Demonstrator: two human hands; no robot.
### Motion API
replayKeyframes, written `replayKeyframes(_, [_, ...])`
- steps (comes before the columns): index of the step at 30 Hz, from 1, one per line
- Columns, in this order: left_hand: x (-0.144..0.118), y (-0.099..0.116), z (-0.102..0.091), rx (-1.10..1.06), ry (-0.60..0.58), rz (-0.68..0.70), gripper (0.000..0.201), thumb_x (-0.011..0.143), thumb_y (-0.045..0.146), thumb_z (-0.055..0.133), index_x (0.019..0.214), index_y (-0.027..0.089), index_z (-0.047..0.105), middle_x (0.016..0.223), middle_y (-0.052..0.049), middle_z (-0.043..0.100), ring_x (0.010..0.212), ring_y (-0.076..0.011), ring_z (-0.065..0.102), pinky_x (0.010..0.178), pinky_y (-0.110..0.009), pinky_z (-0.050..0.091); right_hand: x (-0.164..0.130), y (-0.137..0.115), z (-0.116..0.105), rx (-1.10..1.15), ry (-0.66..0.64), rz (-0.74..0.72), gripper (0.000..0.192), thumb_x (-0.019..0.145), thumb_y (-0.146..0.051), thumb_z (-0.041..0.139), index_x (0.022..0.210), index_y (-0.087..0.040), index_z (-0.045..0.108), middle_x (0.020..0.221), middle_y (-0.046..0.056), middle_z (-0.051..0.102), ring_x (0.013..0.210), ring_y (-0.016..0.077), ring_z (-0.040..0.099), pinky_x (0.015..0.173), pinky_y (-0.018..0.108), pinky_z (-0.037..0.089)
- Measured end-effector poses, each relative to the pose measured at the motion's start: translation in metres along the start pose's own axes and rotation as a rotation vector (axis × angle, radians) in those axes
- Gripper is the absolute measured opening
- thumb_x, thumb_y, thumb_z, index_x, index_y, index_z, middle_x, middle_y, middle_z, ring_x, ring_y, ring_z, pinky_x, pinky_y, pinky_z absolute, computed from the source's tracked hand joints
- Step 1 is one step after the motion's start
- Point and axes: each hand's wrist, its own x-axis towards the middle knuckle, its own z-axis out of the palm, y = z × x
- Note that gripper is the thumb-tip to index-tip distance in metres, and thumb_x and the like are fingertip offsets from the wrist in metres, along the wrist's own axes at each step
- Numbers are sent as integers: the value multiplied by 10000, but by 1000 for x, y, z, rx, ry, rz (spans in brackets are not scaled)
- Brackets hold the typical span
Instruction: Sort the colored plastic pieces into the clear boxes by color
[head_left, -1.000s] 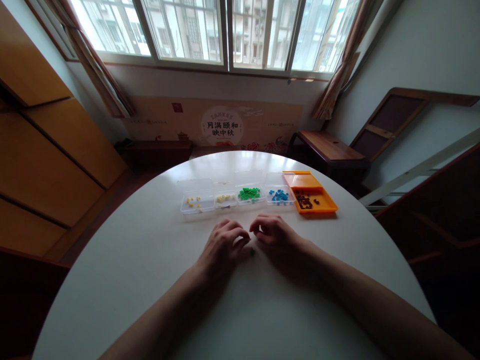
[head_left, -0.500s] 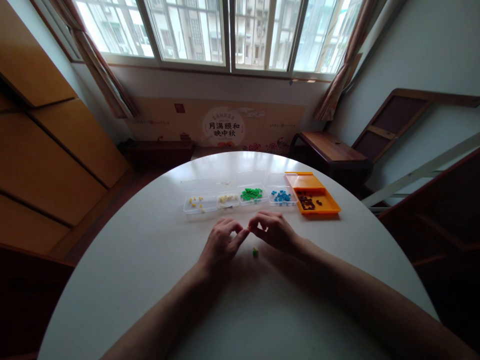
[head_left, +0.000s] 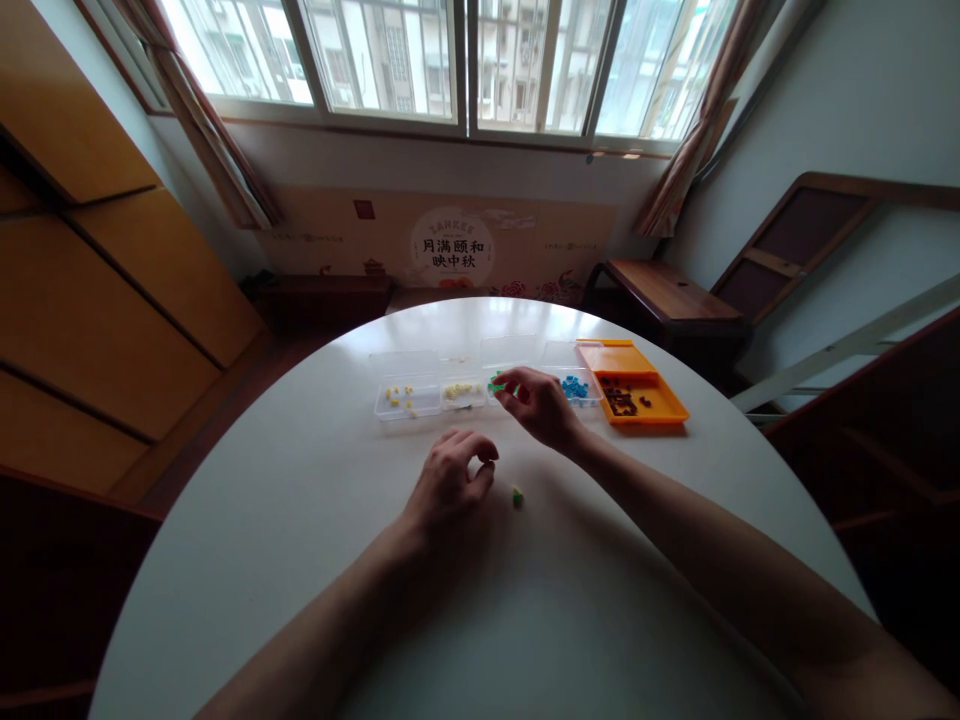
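Right hand [head_left: 541, 405] moved off left hand [head_left: 448, 475] to green pieces [head_left: 494, 382]; both hands' fingers [head_left: 484, 447] curled, can't tell if pinching.

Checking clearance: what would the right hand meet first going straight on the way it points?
Most likely the green pieces, just ahead of the right hand; depth is unclear, so it may already be touching them.

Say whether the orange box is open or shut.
Open: the orange box has its lid laid back on the far side, leaving the dark pieces inside in view.
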Motion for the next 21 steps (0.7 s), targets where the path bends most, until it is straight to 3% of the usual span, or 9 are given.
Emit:
replayKeyframes(7, [-2, 1, 2, 21, -193, 156, 207, 784, 146, 602, 931, 253, 700, 929, -43, 653, 922, -208, 535, 897, -389, 419, -48, 23, -32, -41, -60, 10, 108, 823, -207, 581, 878, -183, 671, 680, -3, 616, 534, 96, 481, 576, 230, 417])
replayKeyframes(10, [-2, 1, 4, 82, -248, 201, 153, 817, 192, 612, 889, 279, 716, 948, -41, 654, 923, -208, 530, 881, -387, 407, -55, 22, -34, -28, -37, 22, 96, 822, -211, 585, 861, -186, 669, 658, -7, 606, 530, 98, 482, 569, 228, 420])
replayKeyframes(17, [0, 2, 6, 92, -225, 190, 116, 850, 203, 585, 775, 214, 672, 886, -38, 663, 882, -191, 538, 858, -353, 404, -61, 5, -29, 29, -102, -22, 99, 824, -171, 572, 876, -189, 654, 735, 7, 627, 550, 91, 499, 566, 214, 425])
replayKeyframes(21, [4, -2, 5, -14, -135, 119, 129, 872, 222, 559, 790, 191, 653, 847, -43, 661, 858, -185, 554, 840, -334, 429, -66, -2, -28, 38, -152, -85, 106, 806, -169, 583, 898, -196, 627, 728, 0, 627, 552, 93, 505, 574, 214, 431])
